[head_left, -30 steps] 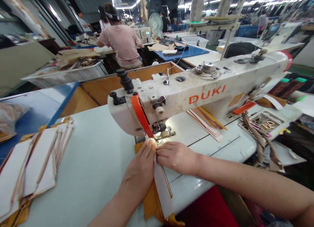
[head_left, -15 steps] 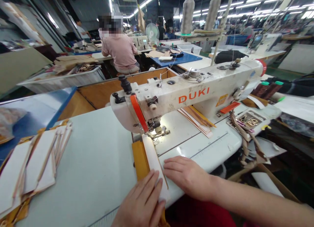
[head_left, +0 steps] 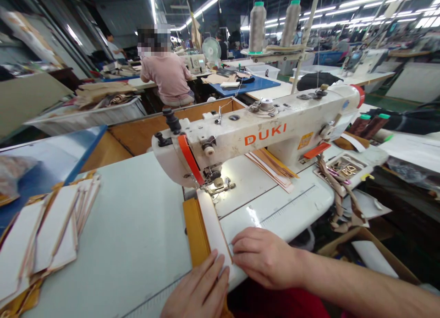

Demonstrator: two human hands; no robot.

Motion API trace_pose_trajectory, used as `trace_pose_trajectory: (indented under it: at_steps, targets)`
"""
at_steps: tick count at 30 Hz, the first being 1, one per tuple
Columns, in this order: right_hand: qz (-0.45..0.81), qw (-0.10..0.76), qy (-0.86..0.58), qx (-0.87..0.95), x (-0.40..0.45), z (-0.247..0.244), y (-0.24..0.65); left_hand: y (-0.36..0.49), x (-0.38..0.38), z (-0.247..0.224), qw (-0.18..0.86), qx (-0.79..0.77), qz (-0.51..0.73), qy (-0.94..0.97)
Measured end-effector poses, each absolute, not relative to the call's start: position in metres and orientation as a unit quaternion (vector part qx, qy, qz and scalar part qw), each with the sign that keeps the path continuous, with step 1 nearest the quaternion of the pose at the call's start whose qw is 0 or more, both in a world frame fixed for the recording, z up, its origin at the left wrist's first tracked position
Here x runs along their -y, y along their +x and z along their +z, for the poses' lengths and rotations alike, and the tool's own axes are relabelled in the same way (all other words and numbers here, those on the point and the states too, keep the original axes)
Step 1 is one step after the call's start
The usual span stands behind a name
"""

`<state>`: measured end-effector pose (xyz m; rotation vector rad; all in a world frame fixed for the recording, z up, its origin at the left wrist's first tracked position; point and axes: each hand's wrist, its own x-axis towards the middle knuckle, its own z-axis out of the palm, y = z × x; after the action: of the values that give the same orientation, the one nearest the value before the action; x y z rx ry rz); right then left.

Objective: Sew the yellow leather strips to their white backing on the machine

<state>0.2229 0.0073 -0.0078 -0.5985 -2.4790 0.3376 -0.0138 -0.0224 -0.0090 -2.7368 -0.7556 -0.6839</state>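
A long white-faced strip (head_left: 212,222) with a thin brown edge runs from under the sewing machine's presser foot (head_left: 222,185) toward me. My left hand (head_left: 199,288) lies on the near end of the strip, its fingers stretched out and flat. My right hand (head_left: 259,256) is at the strip's right edge with fingers bent together and the fingertips against that edge; the thumb is hidden. Mustard-coloured strips (head_left: 195,231) lie alongside on the left. The white sewing machine (head_left: 261,125) has its lamp lit over the needle area.
Stacked white and mustard pieces (head_left: 51,226) lie on the left of the table (head_left: 137,217). More strips (head_left: 271,169) sit beneath the machine arm. On the right stand a small parts tray (head_left: 347,167) and a cardboard box (head_left: 335,244). A person in pink (head_left: 168,75) sits ahead.
My right hand's fingers have bent in from a flatter pose and lie slightly lower along the strip's edge. My left hand has moved slightly down and still rests on the strip.
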Motion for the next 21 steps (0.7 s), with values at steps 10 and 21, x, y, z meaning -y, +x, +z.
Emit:
trace_pose_trajectory:
  at_steps: [10,21]
  targets:
    - [0.129,0.284,-0.222,0.924,-0.0075,-0.0094,0.2233,-0.0108,0.0228,-0.0088,0.131,0.259,-0.234,-0.928]
    - [0.133,0.271,-0.224,0.926,-0.005,-0.0027,0.2216,-0.0082,0.0251,-0.0099,0.132,0.269,-0.243,-0.923]
